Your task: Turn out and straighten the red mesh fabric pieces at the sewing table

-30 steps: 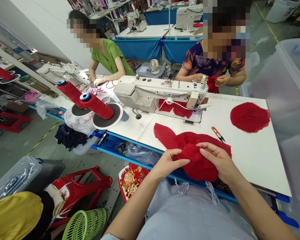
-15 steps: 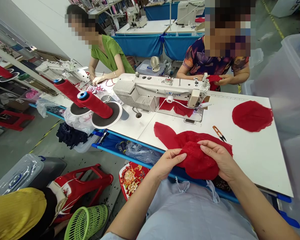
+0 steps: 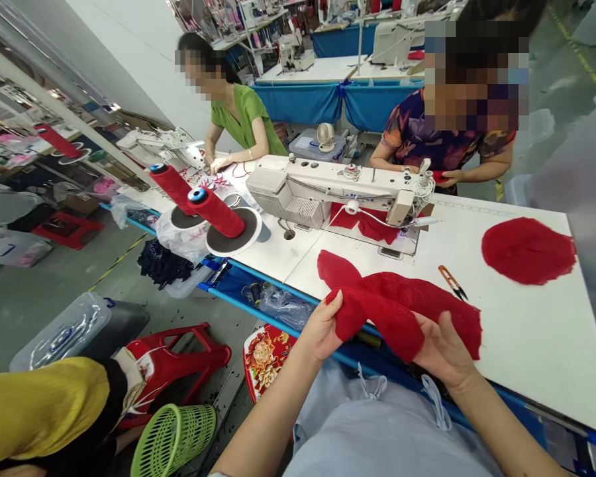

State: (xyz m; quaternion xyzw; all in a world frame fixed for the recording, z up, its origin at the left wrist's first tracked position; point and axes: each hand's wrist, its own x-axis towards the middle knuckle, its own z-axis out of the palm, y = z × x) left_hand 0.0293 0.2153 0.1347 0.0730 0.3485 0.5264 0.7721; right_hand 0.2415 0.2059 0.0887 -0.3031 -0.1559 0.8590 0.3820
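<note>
A piece of red fabric (image 3: 395,324) hangs between my hands at the table's front edge. My left hand (image 3: 325,326) is closed on its left end, thumb on top. At the other end, my right hand (image 3: 444,350) lies palm up against the cloth, thumb raised off it and fingers stretched out; some fingertips are hidden. Behind the held piece, more red fabric (image 3: 459,318) is spread on the white table (image 3: 531,344), with a narrower red flap (image 3: 336,268) at its left. Orange-handled thread snips (image 3: 451,281) rest just beyond it.
A white sewing machine (image 3: 342,192) stands behind the fabric, red cloth under its arm. Red thread cones (image 3: 218,212) are at left, a stack of red fabric (image 3: 528,250) at right. Two people work across the table. A blue cloth trough (image 3: 238,281) runs along the front edge.
The bunched red fabric has been opened out into a longer strip. My right thumb has lifted and that hand has turned palm up. The whole view has shifted slightly.
</note>
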